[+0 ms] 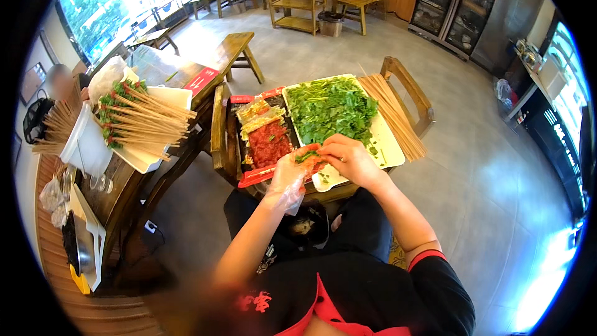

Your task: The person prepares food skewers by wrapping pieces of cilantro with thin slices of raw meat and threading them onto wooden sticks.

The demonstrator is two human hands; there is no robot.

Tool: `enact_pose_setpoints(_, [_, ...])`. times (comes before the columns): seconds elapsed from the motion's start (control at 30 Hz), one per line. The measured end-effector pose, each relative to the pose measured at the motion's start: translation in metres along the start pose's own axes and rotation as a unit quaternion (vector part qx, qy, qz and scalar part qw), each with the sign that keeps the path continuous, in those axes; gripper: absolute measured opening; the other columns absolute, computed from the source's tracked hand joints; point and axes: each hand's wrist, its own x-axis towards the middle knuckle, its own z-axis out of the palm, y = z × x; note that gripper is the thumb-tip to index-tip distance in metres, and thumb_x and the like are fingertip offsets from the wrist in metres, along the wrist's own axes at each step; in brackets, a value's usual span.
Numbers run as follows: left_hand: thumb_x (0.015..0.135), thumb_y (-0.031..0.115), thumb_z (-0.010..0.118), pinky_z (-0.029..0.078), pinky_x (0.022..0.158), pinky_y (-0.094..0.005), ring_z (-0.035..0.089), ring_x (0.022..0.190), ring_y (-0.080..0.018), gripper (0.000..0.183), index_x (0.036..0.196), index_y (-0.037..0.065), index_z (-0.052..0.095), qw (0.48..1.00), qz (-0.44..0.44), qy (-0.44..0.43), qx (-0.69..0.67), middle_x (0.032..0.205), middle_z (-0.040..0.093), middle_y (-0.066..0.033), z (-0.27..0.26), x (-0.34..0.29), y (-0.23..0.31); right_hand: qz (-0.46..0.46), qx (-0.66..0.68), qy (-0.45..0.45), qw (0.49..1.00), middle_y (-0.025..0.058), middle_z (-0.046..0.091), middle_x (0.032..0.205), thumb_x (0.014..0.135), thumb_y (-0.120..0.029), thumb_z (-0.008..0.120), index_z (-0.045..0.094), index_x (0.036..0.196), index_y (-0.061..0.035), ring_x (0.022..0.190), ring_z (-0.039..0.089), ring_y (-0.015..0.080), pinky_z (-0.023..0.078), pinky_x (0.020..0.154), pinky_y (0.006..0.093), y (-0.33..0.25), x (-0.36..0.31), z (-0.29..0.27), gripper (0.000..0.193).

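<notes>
My left hand (290,174), in a clear plastic glove, is closed around a slice of red meat with green herb (307,157) on it. Fingers pinched, my right hand (349,158) meets the left at the edge of that slice; its fingertips are partly hidden. Just beyond the left hand, raw red meat (270,143) lies in a dark tray with a red rim (254,177). Beside it is a heap of leafy cilantro (329,109) on a white tray (392,149). Bare wooden skewers (398,118) rest along that tray's right side.
At left, a wooden table carries a white tray (146,160) of loaded skewers (140,112) and a white tub (90,143) of more sticks. A person (59,84) sits behind it. A wooden chair back (410,93) rises beyond the skewers. Below my hands stands a dark bin (311,227).
</notes>
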Motion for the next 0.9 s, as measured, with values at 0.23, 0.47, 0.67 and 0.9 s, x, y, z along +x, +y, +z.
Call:
enact_pose_setpoints(0.23, [0.086, -0.002, 0.047, 0.052, 0.081, -0.0296, 0.062, 0.091, -0.0233, 0.025, 0.111, -0.006, 0.047, 0.999, -0.047, 0.005, 0.028, 0.098, 0.061, -0.0179, -0.016, 0.002, 0.0, 0.079, 0.009, 0.014, 0.997, 0.0093, 0.061, 0.092, 0.078, -0.004, 0.062, 0.062, 0.097, -0.0015, 0.077, 0.059, 0.0224, 0.048, 0.067, 0.0288, 0.029, 0.002, -0.035, 0.019])
enact_pose_setpoints(0.47, [0.088, -0.004, 0.044, 0.054, 0.069, -0.0268, 0.064, 0.082, -0.0211, 0.024, 0.111, -0.005, 0.049, 0.995, -0.044, 0.075, 0.044, 0.095, 0.06, -0.014, -0.017, 0.004, -0.003, 0.308, -0.329, 0.166, 0.877, 0.019, 0.061, 0.088, 0.075, -0.013, 0.06, 0.064, 0.084, -0.0019, 0.08, 0.059, 0.035, 0.047, 0.073, 0.0417, 0.162, -0.014, -0.103, 0.015])
enact_pose_setpoints(0.67, [0.088, -0.004, 0.041, 0.054, 0.068, -0.0262, 0.064, 0.083, -0.0209, 0.026, 0.114, -0.005, 0.048, 0.996, -0.056, 0.06, 0.02, 0.093, 0.059, -0.0118, -0.004, 0.0, 0.01, 0.432, -0.344, 0.025, 0.833, 0.0226, 0.062, 0.084, 0.07, -0.021, 0.072, 0.062, 0.081, 0.0041, 0.082, 0.06, 0.0368, 0.048, 0.071, 0.0435, 0.183, -0.002, -0.11, 0.029])
enact_pose_setpoints(0.9, [0.087, 0.0, 0.049, 0.053, 0.076, -0.0272, 0.062, 0.093, -0.023, 0.026, 0.112, -0.004, 0.05, 1.0, -0.003, 0.002, 0.005, 0.101, 0.06, -0.0164, -0.002, -0.012, 0.02, 0.429, -0.342, -0.064, 0.833, 0.0261, 0.06, 0.096, 0.069, -0.009, 0.061, 0.061, 0.09, 0.0063, 0.092, 0.058, 0.0388, 0.048, 0.079, 0.0413, 0.182, 0.007, -0.121, 0.026])
